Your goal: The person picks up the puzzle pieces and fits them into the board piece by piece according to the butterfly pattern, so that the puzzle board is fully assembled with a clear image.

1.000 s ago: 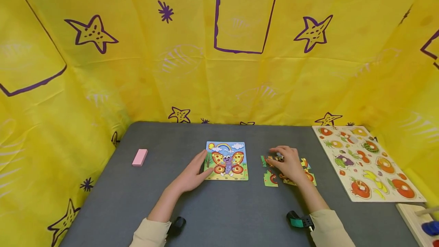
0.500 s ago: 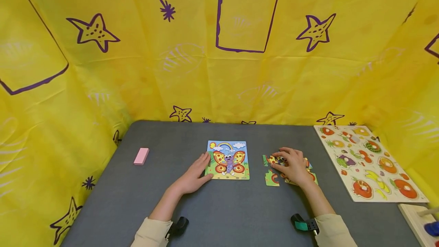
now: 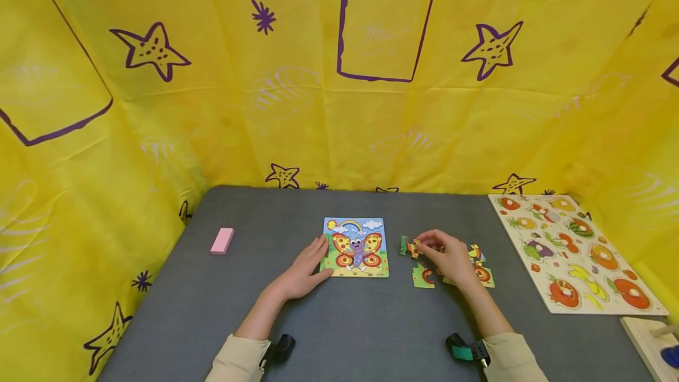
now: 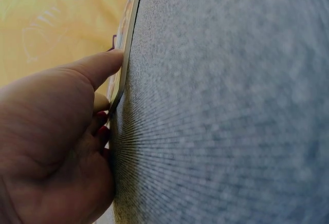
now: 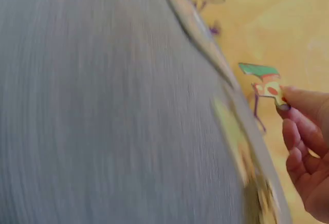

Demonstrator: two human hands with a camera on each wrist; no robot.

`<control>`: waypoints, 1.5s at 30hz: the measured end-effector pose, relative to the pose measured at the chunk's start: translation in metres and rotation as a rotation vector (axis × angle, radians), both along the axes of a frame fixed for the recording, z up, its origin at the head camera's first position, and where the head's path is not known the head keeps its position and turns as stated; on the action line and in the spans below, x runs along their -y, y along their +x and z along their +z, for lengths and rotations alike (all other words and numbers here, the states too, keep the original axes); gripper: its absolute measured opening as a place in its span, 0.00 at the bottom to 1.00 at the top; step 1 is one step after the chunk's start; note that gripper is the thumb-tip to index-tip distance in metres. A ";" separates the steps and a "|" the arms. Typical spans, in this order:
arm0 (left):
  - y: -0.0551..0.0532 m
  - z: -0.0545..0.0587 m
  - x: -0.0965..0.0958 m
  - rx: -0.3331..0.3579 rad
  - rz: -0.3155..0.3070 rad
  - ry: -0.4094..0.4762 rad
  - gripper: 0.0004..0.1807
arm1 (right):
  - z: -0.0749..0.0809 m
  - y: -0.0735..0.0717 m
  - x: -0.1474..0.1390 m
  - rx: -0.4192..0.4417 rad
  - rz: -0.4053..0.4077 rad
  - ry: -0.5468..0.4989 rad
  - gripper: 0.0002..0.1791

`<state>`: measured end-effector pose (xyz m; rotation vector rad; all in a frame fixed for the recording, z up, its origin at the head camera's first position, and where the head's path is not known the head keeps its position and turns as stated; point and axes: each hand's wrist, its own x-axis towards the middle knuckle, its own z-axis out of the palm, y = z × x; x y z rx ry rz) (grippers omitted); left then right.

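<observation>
My left hand [image 3: 300, 274] rests at the lower left corner of a square butterfly puzzle board [image 3: 371, 273], fingers along its left side and thumb at its near edge. In the left wrist view the thumb [image 4: 105, 66] lies against the board's edge. To the right, my right hand [image 3: 450, 259] pinches a jigsaw puzzle piece [image 3: 407, 247], green with a yellow and red wing part, between thumb and fingers. The right wrist view shows this puzzle piece [image 5: 267, 84] raised above the table. Below the hand lie several loose pieces [image 3: 483, 276], partly hidden by it, with a green corner piece [image 3: 421, 276] beside them.
A wooden fruit puzzle board [image 3: 575, 255] lies at the table's right side. Nearer on the right is a wooden toy with blue beads [image 3: 669, 356]. A pink block [image 3: 222, 241] sits at the left. Yellow patterned cloth [image 3: 339, 122] hangs behind the dark grey table [image 3: 366, 329].
My right hand has taken hold of the puzzle piece and shifted it slightly left, up from among the others. The left hand stays at the board's corner. The head view has turned slightly.
</observation>
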<state>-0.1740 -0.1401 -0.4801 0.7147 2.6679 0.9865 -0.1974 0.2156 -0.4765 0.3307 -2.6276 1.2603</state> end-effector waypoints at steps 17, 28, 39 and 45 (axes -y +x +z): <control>-0.002 -0.001 0.000 -0.013 -0.005 -0.001 0.38 | 0.002 -0.023 0.119 0.343 0.093 -0.282 0.09; -0.004 -0.002 0.000 0.003 -0.017 -0.003 0.36 | -0.003 -0.038 0.147 0.311 0.099 -0.112 0.08; -0.001 -0.001 0.000 -0.007 -0.019 -0.007 0.33 | -0.003 -0.039 0.153 0.172 0.114 -0.006 0.06; 0.002 0.002 0.000 -0.013 -0.006 0.009 0.33 | -0.004 -0.036 0.158 0.105 0.084 0.005 0.05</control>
